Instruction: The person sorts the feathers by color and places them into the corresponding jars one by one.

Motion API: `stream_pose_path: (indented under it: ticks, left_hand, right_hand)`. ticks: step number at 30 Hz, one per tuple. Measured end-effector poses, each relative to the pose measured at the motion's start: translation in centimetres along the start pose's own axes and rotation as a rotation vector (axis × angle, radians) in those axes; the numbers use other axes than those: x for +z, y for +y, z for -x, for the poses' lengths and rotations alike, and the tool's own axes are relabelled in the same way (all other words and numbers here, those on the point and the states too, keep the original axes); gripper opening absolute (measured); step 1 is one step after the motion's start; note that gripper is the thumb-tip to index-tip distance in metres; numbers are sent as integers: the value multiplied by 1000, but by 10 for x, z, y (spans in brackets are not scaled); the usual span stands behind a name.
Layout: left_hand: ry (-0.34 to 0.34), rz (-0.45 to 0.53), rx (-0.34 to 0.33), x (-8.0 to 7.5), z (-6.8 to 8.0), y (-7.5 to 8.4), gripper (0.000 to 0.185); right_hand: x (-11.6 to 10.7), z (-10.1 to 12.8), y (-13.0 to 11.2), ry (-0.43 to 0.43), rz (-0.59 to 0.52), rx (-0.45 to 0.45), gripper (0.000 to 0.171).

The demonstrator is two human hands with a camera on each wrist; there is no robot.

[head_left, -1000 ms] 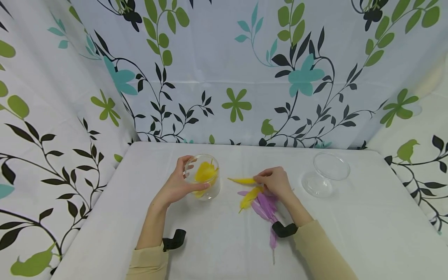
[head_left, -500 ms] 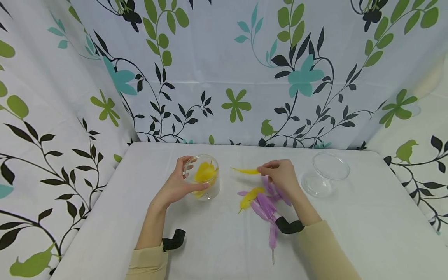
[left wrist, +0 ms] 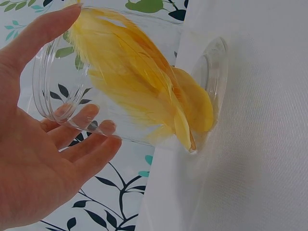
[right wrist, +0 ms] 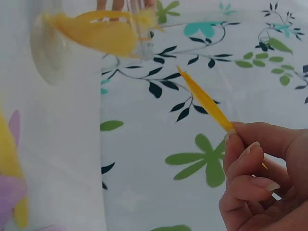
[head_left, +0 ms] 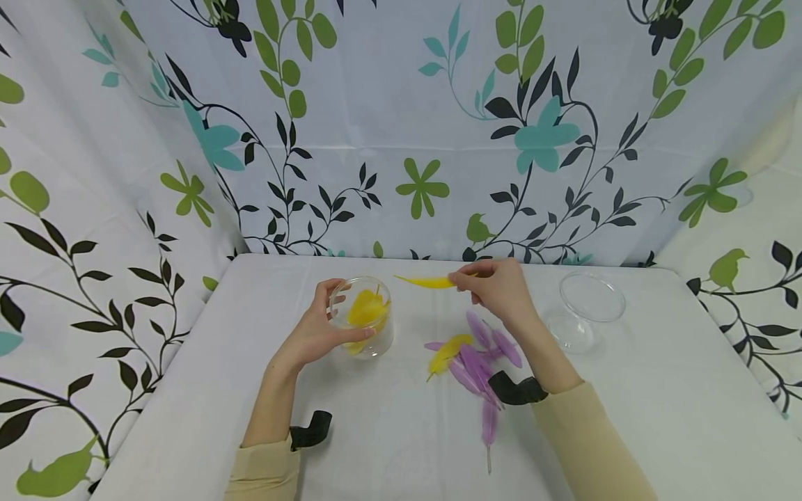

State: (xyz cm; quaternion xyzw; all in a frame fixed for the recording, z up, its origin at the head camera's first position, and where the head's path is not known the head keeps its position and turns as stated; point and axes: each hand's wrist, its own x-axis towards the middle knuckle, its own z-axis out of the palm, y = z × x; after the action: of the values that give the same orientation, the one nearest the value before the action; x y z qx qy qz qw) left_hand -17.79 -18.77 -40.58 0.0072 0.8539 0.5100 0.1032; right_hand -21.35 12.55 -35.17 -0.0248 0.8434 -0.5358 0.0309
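A white table (head_left: 658, 403) stood inside a curtain (head_left: 401, 125) printed with green, teal and black leaves. On its left half a clear jar (head_left: 363, 316) stood upright with several yellow feathers (left wrist: 144, 82) packed inside it. The left hand (head_left: 313, 332) wrapped around the jar's near side, thumb along the front wall and fingers (left wrist: 89, 127) curled on the clear wall, so it was grasping the jar. Toward the right edge stood an empty clear cup (head_left: 585, 309), well apart from both hands. Between jar and cup, a loose pile of purple feathers (head_left: 479, 362) lay flat on the cloth with 1 yellow feather (head_left: 446, 351) at its left edge. Above and behind that pile, the right hand (head_left: 498, 287) was raised off the table, thumb and forefinger pinching the quill end of a single yellow feather (head_left: 429, 281). That feather pointed left toward the jar, its tip in the air just right of the jar's rim and not touching it.
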Motion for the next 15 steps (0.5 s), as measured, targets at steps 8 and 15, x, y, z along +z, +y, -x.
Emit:
stream_pose_path:
  ticks: [8,15]
  left_hand:
    - [0,-7,2,0,1,1,107]
    - [0,-5,-5,0,0,0,106]
  right_hand:
    - [21,-5,-24,-63,35,-69,20]
    - [51,-7,-37,-136,169,-130,16]
